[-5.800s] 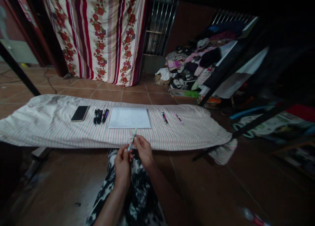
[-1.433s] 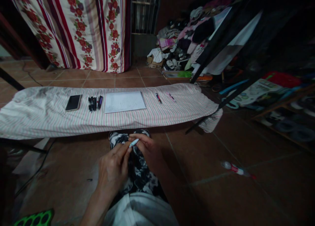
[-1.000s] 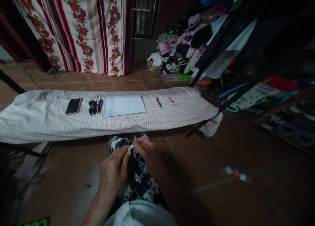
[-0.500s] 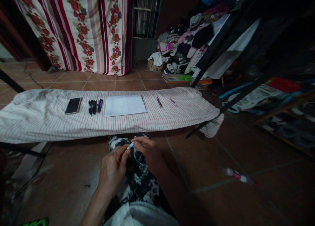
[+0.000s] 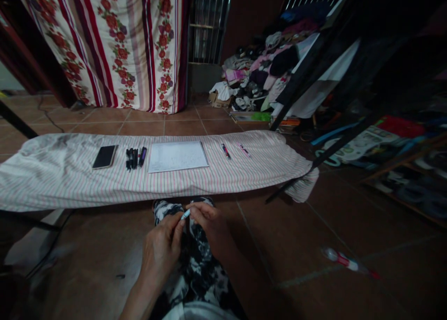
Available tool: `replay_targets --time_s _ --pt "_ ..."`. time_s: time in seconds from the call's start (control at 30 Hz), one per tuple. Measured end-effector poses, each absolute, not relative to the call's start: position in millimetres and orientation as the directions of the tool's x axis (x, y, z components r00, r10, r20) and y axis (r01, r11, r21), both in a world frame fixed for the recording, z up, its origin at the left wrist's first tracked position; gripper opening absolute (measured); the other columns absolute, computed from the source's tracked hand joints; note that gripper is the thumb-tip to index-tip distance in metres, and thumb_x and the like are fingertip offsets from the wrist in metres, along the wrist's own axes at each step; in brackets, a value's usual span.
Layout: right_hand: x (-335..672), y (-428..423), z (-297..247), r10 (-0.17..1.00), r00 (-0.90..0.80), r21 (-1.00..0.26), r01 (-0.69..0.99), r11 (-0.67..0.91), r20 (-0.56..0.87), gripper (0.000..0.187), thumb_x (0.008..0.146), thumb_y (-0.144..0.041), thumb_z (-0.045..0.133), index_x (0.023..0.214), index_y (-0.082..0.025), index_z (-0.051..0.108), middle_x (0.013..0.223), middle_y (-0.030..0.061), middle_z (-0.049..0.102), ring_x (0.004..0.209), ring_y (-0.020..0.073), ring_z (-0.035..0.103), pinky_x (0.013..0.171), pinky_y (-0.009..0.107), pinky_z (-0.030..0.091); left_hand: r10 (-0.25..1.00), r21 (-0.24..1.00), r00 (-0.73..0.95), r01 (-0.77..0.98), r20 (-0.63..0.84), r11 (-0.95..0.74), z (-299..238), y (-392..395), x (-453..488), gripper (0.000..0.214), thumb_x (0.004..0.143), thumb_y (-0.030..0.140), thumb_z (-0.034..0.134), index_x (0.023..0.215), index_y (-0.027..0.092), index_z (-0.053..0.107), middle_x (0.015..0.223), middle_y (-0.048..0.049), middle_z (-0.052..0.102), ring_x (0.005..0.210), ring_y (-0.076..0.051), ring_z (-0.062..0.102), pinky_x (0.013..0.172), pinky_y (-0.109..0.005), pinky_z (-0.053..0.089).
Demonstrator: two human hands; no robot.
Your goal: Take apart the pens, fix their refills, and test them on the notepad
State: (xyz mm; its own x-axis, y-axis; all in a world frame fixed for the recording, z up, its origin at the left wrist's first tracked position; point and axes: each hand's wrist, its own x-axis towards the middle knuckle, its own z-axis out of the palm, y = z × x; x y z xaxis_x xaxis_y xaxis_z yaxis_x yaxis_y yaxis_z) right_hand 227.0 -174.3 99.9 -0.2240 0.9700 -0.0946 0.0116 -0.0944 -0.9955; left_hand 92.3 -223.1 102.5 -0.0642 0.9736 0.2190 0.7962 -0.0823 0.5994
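Observation:
Over my lap, my left hand (image 5: 163,241) and my right hand (image 5: 208,224) meet around a light-blue pen (image 5: 186,214). Fingertips of both hands pinch it, one at each end, so only its short middle part shows. Beyond them, on a striped cloth, lies a spiral notepad (image 5: 178,156) with faint marks on its page. Several dark pens (image 5: 134,158) lie side by side left of the notepad. To its right are a black-and-red pen (image 5: 226,151) and a pink pen (image 5: 243,150), lying apart from each other.
A phone (image 5: 104,156) lies at the left on the cloth-covered bench (image 5: 70,185). Dark metal bars (image 5: 328,155) slant past its right end. A plastic bottle (image 5: 344,261) lies on the tiled floor at the right. A clothes heap (image 5: 261,69) and floral curtain (image 5: 122,45) stand behind.
The whole view has shifted slightly, so the bench and hands appear a little lower. Both hands keep their pinch on the light-blue pen, with hardly any change in their pose.

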Motion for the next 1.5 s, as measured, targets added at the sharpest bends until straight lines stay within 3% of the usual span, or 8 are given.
replay_targets --time_s 0.2,0.4,0.6,0.8,1.1,1.2,1.37,1.5 --pt "225.8 -171.5 99.6 0.98 -0.167 -0.994 0.0 -0.112 -0.11 0.016 0.073 -0.034 0.061 0.075 -0.023 0.071 0.079 0.0013 0.07 0.081 0.0179 0.063 0.076 0.029 0.045 0.985 0.607 -0.04 0.791 0.17 -0.073 99.7 -221.9 91.9 0.034 0.09 0.033 0.037 0.105 0.021 0.065 0.097 -0.006 0.071 0.086 -0.02 0.068 0.07 -0.029 0.053" --pt "226.9 -171.4 96.9 0.982 -0.176 -0.997 -0.012 -0.074 -0.071 0.017 0.075 -0.031 0.057 0.08 -0.023 0.072 0.084 0.0013 0.07 0.086 0.018 0.063 0.08 0.029 0.045 0.989 0.692 -0.06 0.72 0.135 -0.051 104.0 -221.0 94.7 0.032 0.089 0.031 0.038 0.103 0.021 0.066 0.099 -0.0062 0.071 0.09 -0.019 0.067 0.074 -0.028 0.051" --pt "226.1 -167.6 92.6 0.979 -0.19 -0.997 -0.023 -0.073 -0.067 0.018 0.074 -0.033 0.057 0.081 -0.022 0.071 0.085 0.0017 0.071 0.087 0.0187 0.063 0.082 0.031 0.046 0.989 0.682 -0.076 0.731 0.126 -0.031 106.4 -219.0 95.2 0.031 0.089 0.03 0.04 0.102 0.021 0.066 0.1 -0.0063 0.071 0.089 -0.019 0.067 0.074 -0.029 0.051" --pt "224.9 -168.9 99.0 0.977 -0.178 -0.991 -0.036 -0.128 -0.119 0.024 0.073 -0.037 0.06 0.089 -0.023 0.069 0.087 0.002 0.07 0.082 0.0184 0.062 0.075 0.03 0.048 0.974 0.587 -0.092 0.808 0.209 -0.05 104.4 -218.9 95.0 0.03 0.09 0.03 0.039 0.104 0.021 0.065 0.098 -0.0053 0.071 0.086 -0.019 0.067 0.072 -0.028 0.051" --pt "222.0 -157.6 94.4 0.978 -0.128 -0.977 -0.114 -0.18 -0.165 0.023 0.062 -0.039 0.07 0.068 -0.017 0.065 0.064 -0.0002 0.062 0.062 0.0131 0.056 0.065 0.027 0.044 0.946 0.391 -0.072 0.919 0.315 -0.06 101.9 -218.4 95.3 0.031 0.09 0.029 0.04 0.108 0.022 0.064 0.097 -0.0054 0.071 0.073 -0.017 0.068 0.06 -0.023 0.048" --pt "219.9 -152.0 91.9 0.972 -0.127 -0.966 -0.143 -0.214 -0.197 0.028 0.06 -0.043 0.071 0.068 -0.017 0.064 0.059 -0.0008 0.06 0.056 0.012 0.053 0.059 0.026 0.043 0.948 0.433 -0.087 0.9 0.308 -0.058 104.5 -214.1 96.6 0.031 0.09 0.028 0.04 0.107 0.022 0.064 0.094 -0.0049 0.071 0.076 -0.017 0.067 0.062 -0.023 0.048" --pt "217.1 -133.7 86.7 0.982 -0.126 -0.973 -0.168 -0.161 -0.141 0.034 0.058 -0.047 0.072 0.071 -0.016 0.066 0.062 0.001 0.063 0.058 0.0131 0.055 0.061 0.027 0.044 0.972 0.64 -0.085 0.764 0.217 -0.076 107.4 -193.4 93.0 0.033 0.09 0.03 0.036 0.105 0.022 0.065 0.094 -0.0046 0.071 0.084 -0.018 0.066 0.071 -0.025 0.049" --pt "215.7 -105.7 77.4 0.98 -0.172 -0.978 -0.162 -0.131 -0.103 0.034 0.061 -0.048 0.07 0.075 -0.016 0.067 0.064 0.0012 0.063 0.06 0.0134 0.055 0.06 0.027 0.043 0.986 0.742 -0.101 0.669 0.13 -0.029 104.1 -166.3 87.9 0.034 0.089 0.032 0.037 0.104 0.021 0.065 0.088 -0.0045 0.072 0.08 -0.018 0.066 0.069 -0.027 0.049"
